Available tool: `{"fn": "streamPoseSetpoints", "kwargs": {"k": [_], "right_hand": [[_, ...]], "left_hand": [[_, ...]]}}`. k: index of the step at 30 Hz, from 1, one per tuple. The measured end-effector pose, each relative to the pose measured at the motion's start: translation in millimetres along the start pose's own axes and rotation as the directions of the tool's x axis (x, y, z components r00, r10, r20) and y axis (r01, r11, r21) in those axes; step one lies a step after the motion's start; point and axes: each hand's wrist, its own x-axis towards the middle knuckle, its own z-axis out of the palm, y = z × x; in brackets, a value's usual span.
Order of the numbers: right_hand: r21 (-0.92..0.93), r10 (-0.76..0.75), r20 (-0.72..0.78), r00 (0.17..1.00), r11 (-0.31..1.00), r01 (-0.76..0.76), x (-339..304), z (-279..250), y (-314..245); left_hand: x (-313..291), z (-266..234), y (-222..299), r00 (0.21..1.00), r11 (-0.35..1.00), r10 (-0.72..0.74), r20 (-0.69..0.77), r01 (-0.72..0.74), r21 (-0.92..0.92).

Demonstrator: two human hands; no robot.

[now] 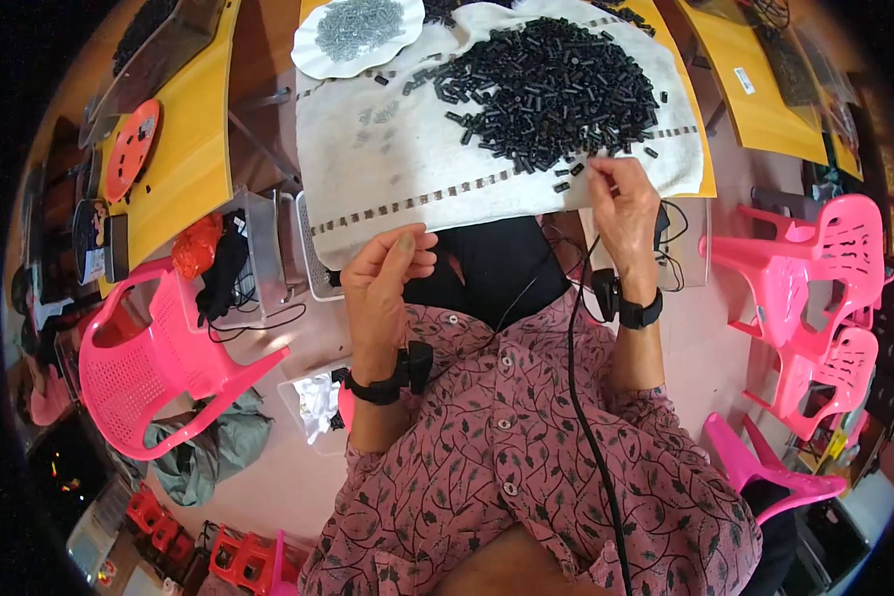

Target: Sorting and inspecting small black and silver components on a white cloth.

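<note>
Right hand [621, 199] pinches one small black plastic tube piece [593, 164] at the pile's [551, 89] edge; left hand [387, 273] is loosely curled, holding nothing visible. Pieces look light, stiff, prob. a bit slippery, so best to take w/ fingertips at the middle, off the white cloth [387, 159].

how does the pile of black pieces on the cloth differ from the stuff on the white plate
The pile of black pieces is black, large and spread loose over the white cloth, with strays at its edges; the right hand reaches its near edge. The silvery pieces are pale grey, a smaller heap, held on the white plate. Both are heaps of small parts.
</note>
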Motion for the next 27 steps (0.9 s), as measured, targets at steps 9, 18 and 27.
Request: {"fn": "streamPoseSetpoints", "kwargs": {"k": [9,18,27], "right_hand": [[0.014,-0.028,0.229,0.973,1.000,0.025,-17,7,-26],[-0.077,-0.138,0.184,0.973,0.985,0.154,-12,11,-28],[-0.067,-0.098,0.143,0.985,0.992,0.109,-10,18,-35]], "left_hand": [[15,0,13,1.000,0.999,0.019,-0.017,-0.018,0.051],[62,-17,37,0.967,0.878,0.248,-0.054,-0.201,0.435],[129,-15,77,0.916,0.710,0.398,0.053,-0.344,0.614]]}}
